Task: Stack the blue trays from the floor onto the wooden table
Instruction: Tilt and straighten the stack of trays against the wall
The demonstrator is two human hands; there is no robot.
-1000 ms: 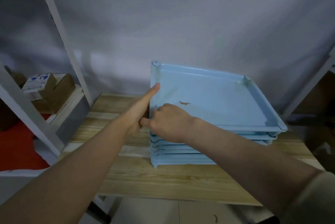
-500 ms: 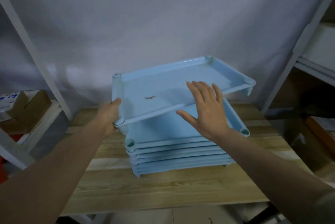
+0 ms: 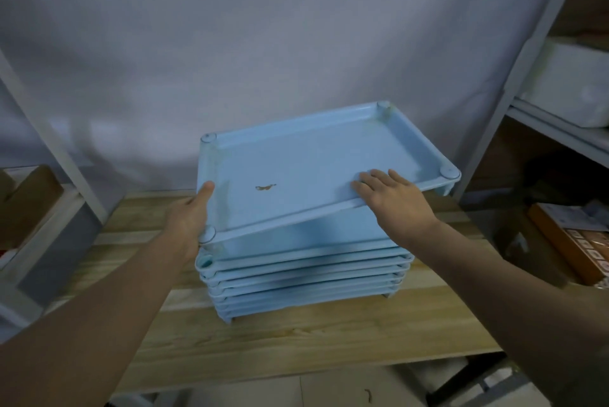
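Head view shows the top blue tray (image 3: 309, 172) held skewed and tilted above the stack of blue trays (image 3: 306, 278), which stands near the back edge of the wooden table (image 3: 296, 340), about midway along it. The left hand (image 3: 189, 222) grips the tray's left rim, thumb up along the edge, beside the near-left corner peg. The right hand (image 3: 392, 202) lies flat with spread fingers on the near rim toward the right corner, pressing rather than clasping.

The step in hand looks like seating this tray on the stack. Next it probably needs turning until its corners line up with those below, then lowering so the pegs drop in.

Compared with half a second ago, the tray has swung closer to square, and the right hand has slid rightward along the rim.
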